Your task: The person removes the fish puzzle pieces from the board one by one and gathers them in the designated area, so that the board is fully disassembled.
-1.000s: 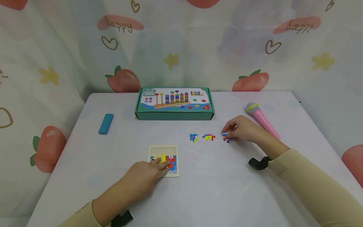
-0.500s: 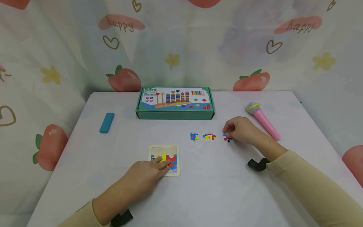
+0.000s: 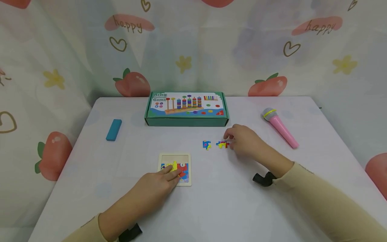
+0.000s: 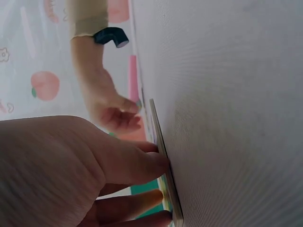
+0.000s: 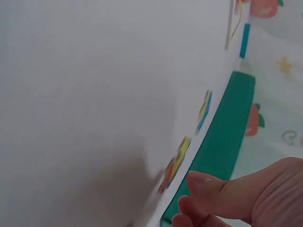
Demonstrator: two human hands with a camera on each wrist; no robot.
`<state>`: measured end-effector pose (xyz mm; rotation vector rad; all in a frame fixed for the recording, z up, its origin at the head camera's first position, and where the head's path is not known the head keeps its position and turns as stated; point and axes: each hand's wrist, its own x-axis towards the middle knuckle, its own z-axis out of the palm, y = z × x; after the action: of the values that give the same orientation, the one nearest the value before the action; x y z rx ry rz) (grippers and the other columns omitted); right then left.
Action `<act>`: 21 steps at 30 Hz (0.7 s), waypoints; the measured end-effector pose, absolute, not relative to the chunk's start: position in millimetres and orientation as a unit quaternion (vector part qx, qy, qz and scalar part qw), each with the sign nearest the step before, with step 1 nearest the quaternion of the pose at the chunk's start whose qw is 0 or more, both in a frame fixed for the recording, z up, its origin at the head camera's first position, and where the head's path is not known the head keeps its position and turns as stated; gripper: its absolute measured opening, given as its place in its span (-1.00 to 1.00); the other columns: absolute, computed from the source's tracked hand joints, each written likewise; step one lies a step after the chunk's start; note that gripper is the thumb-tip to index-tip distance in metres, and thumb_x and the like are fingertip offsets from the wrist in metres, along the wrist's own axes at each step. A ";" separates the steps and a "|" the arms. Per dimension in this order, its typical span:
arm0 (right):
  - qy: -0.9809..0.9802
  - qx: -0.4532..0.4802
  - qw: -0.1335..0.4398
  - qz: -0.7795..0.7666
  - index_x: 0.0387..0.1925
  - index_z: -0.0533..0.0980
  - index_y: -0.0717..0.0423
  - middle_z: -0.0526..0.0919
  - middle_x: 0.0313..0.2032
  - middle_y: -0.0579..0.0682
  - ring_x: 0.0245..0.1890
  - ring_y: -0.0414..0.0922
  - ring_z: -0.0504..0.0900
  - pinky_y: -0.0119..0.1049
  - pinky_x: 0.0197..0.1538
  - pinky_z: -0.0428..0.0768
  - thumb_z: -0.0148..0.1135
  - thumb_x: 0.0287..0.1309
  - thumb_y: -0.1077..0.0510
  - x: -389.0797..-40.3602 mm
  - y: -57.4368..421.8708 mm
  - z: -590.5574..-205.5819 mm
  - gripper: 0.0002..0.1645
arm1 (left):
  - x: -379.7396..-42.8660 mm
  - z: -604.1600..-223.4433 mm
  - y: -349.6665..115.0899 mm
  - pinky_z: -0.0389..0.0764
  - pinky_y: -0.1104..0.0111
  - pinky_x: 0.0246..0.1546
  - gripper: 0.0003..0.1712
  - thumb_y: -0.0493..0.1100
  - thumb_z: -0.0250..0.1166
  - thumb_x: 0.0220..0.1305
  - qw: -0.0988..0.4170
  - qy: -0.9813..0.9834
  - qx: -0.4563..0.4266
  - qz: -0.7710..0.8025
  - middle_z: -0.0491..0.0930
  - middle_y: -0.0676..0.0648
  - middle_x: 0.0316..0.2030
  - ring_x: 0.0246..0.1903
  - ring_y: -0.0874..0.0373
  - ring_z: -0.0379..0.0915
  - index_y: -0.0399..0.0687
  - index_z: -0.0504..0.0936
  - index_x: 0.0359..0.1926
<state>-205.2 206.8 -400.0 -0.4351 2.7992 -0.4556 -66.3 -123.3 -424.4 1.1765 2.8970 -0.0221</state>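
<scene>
Left grip [image 3: 157, 186] touches puzzle [image 3: 178, 158] — right grip [image 3: 244, 140] seemingly parted

R hand [image 3: 245, 142] has shifted L, off blue-and-red jigsaw pc (now hidden, head view), to beside yellow-and-red jigsaw pc [image 3: 222, 145].

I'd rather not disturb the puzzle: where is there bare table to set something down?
Bare table lies between the blue block and the puzzle tray, and between the tray and the right sleeve. It is crowded around the two loose pieces, with the right hand and green box close by.
</scene>
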 end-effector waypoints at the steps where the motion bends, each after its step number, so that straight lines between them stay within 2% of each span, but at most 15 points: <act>1: 0.965 -0.166 0.131 -0.157 0.06 0.71 0.03 0.69 -0.07 0.07 0.03 0.06 0.63 0.06 0.17 0.70 0.44 0.28 0.30 -201.8 199.4 -398.5 -0.67 | -66.2 -424.2 -122.7 0.83 0.18 0.01 -0.47 -0.17 0.56 0.31 0.008 0.927 0.376 -0.007 0.71 -0.01 0.33 0.35 -0.06 0.65 -0.05 0.75 0.29; 6: 0.943 -0.237 0.126 -0.194 0.02 0.73 0.01 0.74 -0.08 -0.01 -0.02 -0.03 0.66 -0.04 0.14 0.71 0.43 0.33 0.29 -188.9 160.2 -391.8 -0.73 | -63.6 -421.0 -120.5 0.79 0.16 0.13 -0.47 -0.17 0.54 0.33 0.036 0.931 0.364 -0.003 0.70 -0.05 0.33 0.39 -0.04 0.61 -0.07 0.73 0.30; 9: 0.926 -0.266 0.140 -0.227 0.02 0.74 -0.01 0.75 -0.09 -0.05 -0.10 -0.09 0.65 -0.16 0.05 0.73 0.46 0.32 0.27 -183.3 135.6 -389.4 -0.73 | -60.7 -419.5 -121.9 0.76 0.15 0.18 -0.46 -0.15 0.53 0.34 0.045 0.932 0.361 -0.001 0.69 -0.06 0.35 0.39 -0.05 0.61 -0.07 0.71 0.33; 13: 0.902 -0.300 0.167 -0.261 0.03 0.73 -0.05 0.73 -0.10 -0.08 -0.20 -0.14 0.63 -0.30 -0.08 0.70 0.50 0.29 0.25 -176.6 105.2 -394.0 -0.69 | -55.4 -420.6 -128.6 0.77 0.16 0.17 -0.51 -0.16 0.55 0.31 0.008 0.928 0.372 0.004 0.73 -0.08 0.28 0.30 -0.07 0.68 -0.08 0.76 0.25; 16: 0.885 -0.317 0.192 -0.282 0.06 0.72 -0.05 0.74 -0.07 -0.09 -0.14 -0.17 0.62 -0.37 -0.06 0.69 0.50 0.29 0.24 -172.4 86.9 -402.6 -0.67 | -50.5 -420.8 -135.3 0.78 0.17 0.16 -0.53 -0.18 0.56 0.29 -0.012 0.928 0.373 0.003 0.75 -0.08 0.26 0.26 -0.07 0.71 -0.07 0.78 0.21; 21: 0.864 -0.322 0.220 -0.318 0.09 0.70 -0.04 0.73 -0.03 -0.10 -0.07 -0.17 0.62 -0.41 -0.04 0.71 0.48 0.30 0.27 -169.1 67.1 -414.3 -0.64 | -43.6 -420.4 -144.1 0.76 0.16 0.19 -0.54 -0.21 0.52 0.30 -0.010 0.932 0.363 0.002 0.74 -0.05 0.28 0.31 -0.05 0.68 -0.04 0.78 0.23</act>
<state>-169.1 67.1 -414.3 -0.8904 2.3906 -0.8798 -43.6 -144.1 -420.4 1.1491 2.9461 0.0073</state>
